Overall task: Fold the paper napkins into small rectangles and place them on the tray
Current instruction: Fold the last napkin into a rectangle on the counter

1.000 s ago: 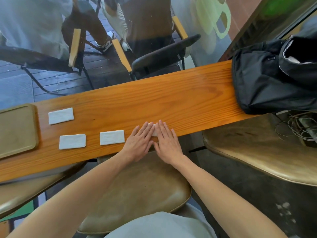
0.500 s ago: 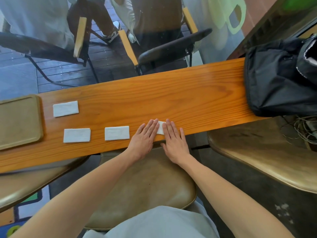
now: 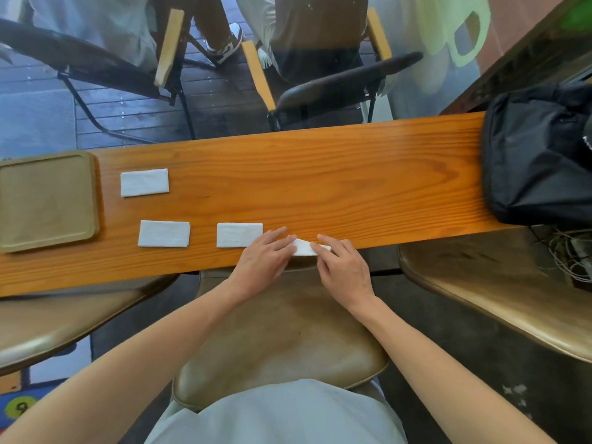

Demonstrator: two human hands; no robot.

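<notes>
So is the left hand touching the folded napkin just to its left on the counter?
Cannot tell. In the head view the left hand's fingertips overlap the right edge of that folded napkin, but contact or hovering isn't plain.

— Worn on the head, looking forward and steeply down, close over the wooden counter (image 3: 320,174) and both forearms?

— Yes. Wide-angle, bent edges; seat (image 3: 282,341) below, glass and chairs (image 3: 336,88) beyond. Only one view, nothing shared.
</notes>
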